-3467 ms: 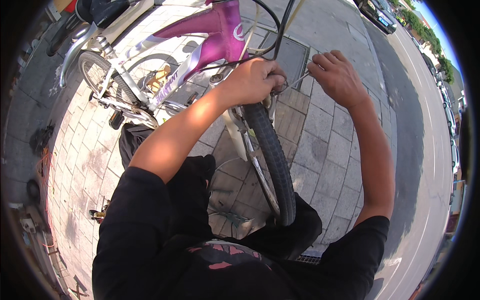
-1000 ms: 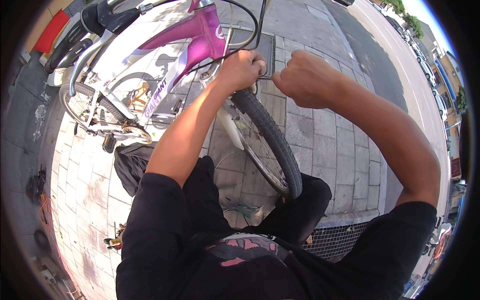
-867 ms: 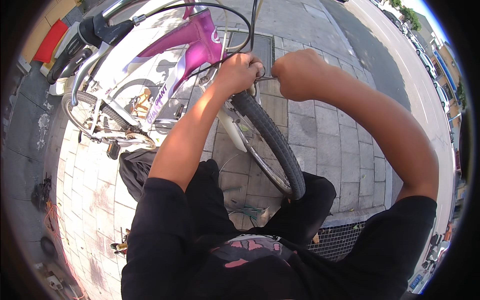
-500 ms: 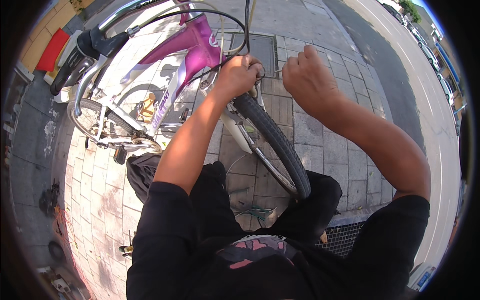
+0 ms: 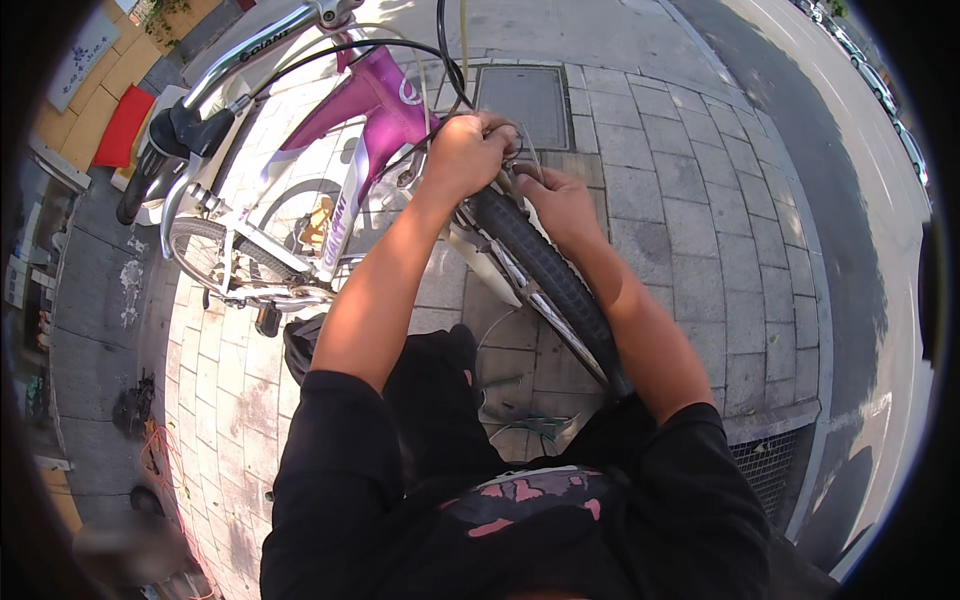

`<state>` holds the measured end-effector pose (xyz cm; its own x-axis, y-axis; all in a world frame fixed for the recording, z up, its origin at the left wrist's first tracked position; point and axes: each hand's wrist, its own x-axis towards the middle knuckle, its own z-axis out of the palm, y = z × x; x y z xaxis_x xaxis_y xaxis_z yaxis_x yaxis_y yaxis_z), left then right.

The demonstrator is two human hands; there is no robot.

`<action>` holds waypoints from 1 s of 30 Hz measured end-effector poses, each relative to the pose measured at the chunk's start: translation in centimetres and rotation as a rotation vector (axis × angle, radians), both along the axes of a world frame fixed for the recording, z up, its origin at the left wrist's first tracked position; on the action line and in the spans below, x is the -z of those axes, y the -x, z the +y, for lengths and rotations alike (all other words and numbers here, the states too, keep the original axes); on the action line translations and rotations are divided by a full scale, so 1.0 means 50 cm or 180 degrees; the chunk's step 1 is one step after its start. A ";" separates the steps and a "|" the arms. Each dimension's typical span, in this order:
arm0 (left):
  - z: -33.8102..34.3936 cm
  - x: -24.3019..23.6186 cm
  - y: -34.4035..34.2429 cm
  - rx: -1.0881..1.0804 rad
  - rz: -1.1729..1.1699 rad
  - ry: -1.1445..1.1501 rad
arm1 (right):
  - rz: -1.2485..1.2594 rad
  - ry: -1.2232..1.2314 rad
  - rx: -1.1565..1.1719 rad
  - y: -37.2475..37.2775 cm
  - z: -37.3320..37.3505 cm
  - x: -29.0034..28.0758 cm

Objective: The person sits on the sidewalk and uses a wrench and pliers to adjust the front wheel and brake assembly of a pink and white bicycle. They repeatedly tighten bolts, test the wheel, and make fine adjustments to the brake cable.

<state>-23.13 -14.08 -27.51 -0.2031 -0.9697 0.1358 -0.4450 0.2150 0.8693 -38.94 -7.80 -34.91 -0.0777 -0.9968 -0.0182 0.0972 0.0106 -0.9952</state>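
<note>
Above the front wheel's black tire, my left hand is closed, thumb and fingers pinched together at the bicycle's front brake. A thin dark cable loop shows at its fingertips, and the black brake cable curves down toward it. My right hand is just beside it, on the wheel's right side, with fingers bent in a pinch. A thin pale strand or rod sticks up from those fingers; its kind is unclear. The bicycle has a purple and white frame. My fingers hide most of the brake.
The chrome handlebar with its black grip reaches to the upper left. Behind the frame stands the rear wheel. Thin green wires lie on the paving between my legs. A dark metal cover is set in the pavement ahead.
My right hand has come left and down from the raised position to the front brake, beside my left hand. The left hand stays closed at the brake. The view has shifted slightly.
</note>
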 end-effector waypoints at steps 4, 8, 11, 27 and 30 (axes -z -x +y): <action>-0.008 -0.002 0.003 0.0026 -0.0155 -0.0039 | 0.0275 0.0262 -0.0012 0.005 -0.012 0.020; -0.013 -0.001 0.011 -0.0082 -0.0062 -0.0138 | 0.0621 0.0533 0.0029 0.011 -0.022 0.032; -0.007 -0.010 0.017 -0.0205 -0.0078 -0.0201 | 0.0787 0.0450 -0.0052 0.013 -0.020 0.014; 0.043 -0.034 -0.001 -0.0152 -0.0455 0.0334 | 0.1065 0.0116 -0.0683 0.046 -0.099 -0.066; 0.090 0.015 -0.001 -0.0198 -0.0880 0.1332 | 0.0602 0.0260 -0.0624 0.058 -0.109 -0.020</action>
<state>-23.10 -9.59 -28.28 -0.2300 -0.8550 0.4648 -0.6696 0.4856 0.5620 -41.86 -13.24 -33.92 0.1223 -0.9907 0.0594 -0.0863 -0.0702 -0.9938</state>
